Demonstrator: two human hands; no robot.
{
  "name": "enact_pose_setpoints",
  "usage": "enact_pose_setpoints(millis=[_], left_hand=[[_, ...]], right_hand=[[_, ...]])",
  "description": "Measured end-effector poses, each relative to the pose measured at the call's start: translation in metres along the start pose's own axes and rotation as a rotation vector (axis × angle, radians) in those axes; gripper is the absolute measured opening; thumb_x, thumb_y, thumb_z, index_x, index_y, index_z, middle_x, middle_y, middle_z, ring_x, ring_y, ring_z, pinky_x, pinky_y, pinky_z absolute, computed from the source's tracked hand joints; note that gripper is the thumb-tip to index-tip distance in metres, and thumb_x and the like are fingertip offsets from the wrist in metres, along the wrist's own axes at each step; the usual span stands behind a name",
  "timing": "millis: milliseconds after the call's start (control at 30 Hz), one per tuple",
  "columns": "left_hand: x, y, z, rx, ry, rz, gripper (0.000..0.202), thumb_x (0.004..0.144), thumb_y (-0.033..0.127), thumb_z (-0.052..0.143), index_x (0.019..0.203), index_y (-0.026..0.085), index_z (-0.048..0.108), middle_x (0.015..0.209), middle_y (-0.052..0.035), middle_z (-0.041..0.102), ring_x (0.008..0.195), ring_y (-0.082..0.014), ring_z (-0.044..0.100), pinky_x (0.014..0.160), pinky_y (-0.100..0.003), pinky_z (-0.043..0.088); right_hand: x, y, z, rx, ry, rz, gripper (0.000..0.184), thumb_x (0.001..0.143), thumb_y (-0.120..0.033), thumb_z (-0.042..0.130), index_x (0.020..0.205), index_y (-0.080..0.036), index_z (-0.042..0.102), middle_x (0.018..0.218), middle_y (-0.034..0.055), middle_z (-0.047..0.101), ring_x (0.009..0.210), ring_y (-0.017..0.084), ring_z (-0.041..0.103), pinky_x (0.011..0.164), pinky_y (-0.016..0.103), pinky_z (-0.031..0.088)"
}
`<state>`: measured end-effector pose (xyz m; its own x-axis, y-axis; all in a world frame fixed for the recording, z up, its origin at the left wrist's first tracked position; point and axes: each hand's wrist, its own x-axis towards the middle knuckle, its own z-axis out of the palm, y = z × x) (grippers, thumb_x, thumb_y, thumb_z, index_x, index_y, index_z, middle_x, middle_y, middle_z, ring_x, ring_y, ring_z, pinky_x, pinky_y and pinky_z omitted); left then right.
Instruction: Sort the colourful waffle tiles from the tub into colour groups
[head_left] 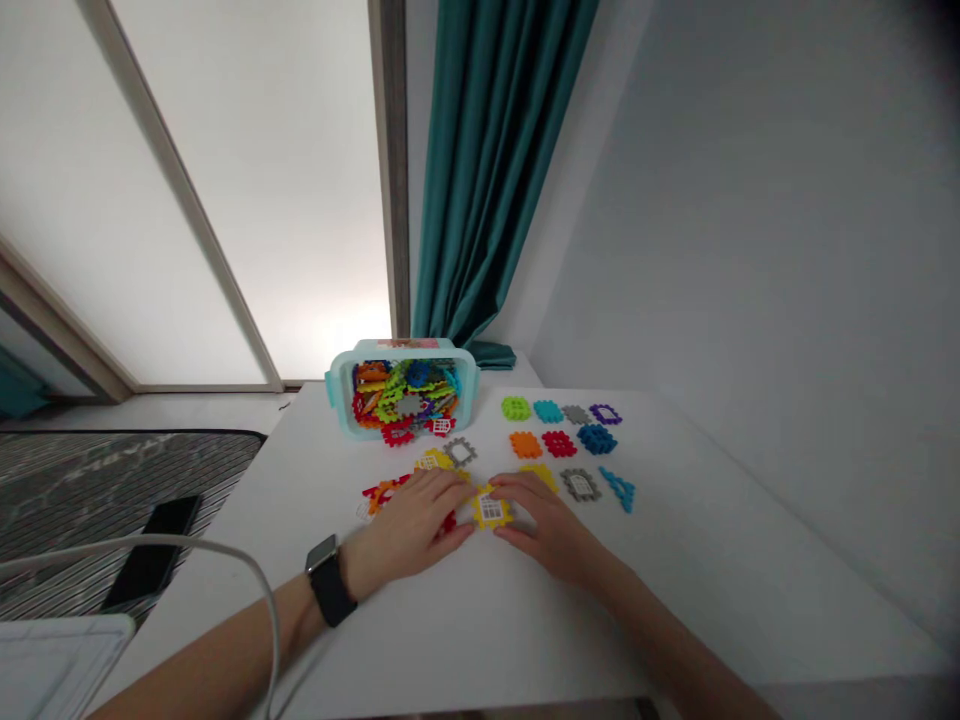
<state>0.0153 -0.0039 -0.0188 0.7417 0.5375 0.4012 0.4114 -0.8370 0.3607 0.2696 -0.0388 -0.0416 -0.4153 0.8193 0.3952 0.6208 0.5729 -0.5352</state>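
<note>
A yellow notched tile with a white window grid [491, 508] lies between my two hands near the table's middle. My right hand [551, 530] has its thumb and fingers closed around this tile's edges. My left hand [416, 520], with a watch on the wrist, rests just left of it, thumb and fingers apart. Part of a red piece [448, 522] shows between that thumb and the fingers. Red and orange pieces [382, 493] lie partly covered by the left hand. Behind the hands are yellow pieces [433, 460] and a grey frame [460, 452].
A light-blue bin [339, 395] full of colourful pieces stands at the back. Several sorted tiles lie right of it, including an orange one [526, 445], a grey one [580, 485] and a blue triangle [618, 490]. A white cable [225, 548] crosses the left arm. A wall borders the right.
</note>
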Motion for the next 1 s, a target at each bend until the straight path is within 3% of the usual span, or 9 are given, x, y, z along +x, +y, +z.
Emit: enact_pose_setpoints(millis=[167,300,533,1000], left_hand=[[0.017,0.023,0.006,0.069,-0.183,0.146,0.032,0.096,0.027,0.053,0.127,0.022,0.056,0.128,-0.011,0.062,0.118,-0.0261,0.057,0.103,-0.043,0.044],[0.032,0.033,0.021,0.071,-0.261,0.223,0.039,0.095,0.031,0.056,0.133,0.024,0.052,0.134,-0.0117,0.058,0.121,-0.0275,0.055,0.106,-0.044,0.042],[0.043,0.037,0.046,0.059,-0.287,0.244,0.044,0.094,0.034,0.057,0.136,0.023,0.05,0.135,-0.0126,0.056,0.126,-0.0296,0.051,0.107,-0.046,0.041],[0.042,0.035,0.05,0.048,-0.265,0.199,0.038,0.095,0.03,0.056,0.131,0.02,0.052,0.132,-0.0113,0.059,0.127,-0.0271,0.05,0.108,-0.044,0.04]], right_hand=[[-0.051,0.014,-0.025,-0.087,-0.058,0.136,0.032,0.087,-0.019,0.068,0.118,-0.026,0.066,0.131,0.0092,0.065,0.127,0.027,0.055,0.11,0.05,0.044],[-0.073,0.022,-0.038,-0.13,-0.057,0.198,0.024,0.09,-0.021,0.065,0.113,-0.028,0.069,0.134,0.0077,0.063,0.129,0.027,0.052,0.112,0.053,0.04],[-0.079,0.023,-0.037,-0.226,-0.004,0.223,0.016,0.091,-0.017,0.062,0.1,-0.027,0.071,0.129,0.0086,0.063,0.124,0.027,0.054,0.107,0.052,0.042],[-0.08,0.028,-0.031,-0.241,0.045,0.226,0.017,0.089,-0.018,0.064,0.104,-0.024,0.067,0.12,0.0091,0.067,0.116,0.027,0.058,0.103,0.049,0.044]])
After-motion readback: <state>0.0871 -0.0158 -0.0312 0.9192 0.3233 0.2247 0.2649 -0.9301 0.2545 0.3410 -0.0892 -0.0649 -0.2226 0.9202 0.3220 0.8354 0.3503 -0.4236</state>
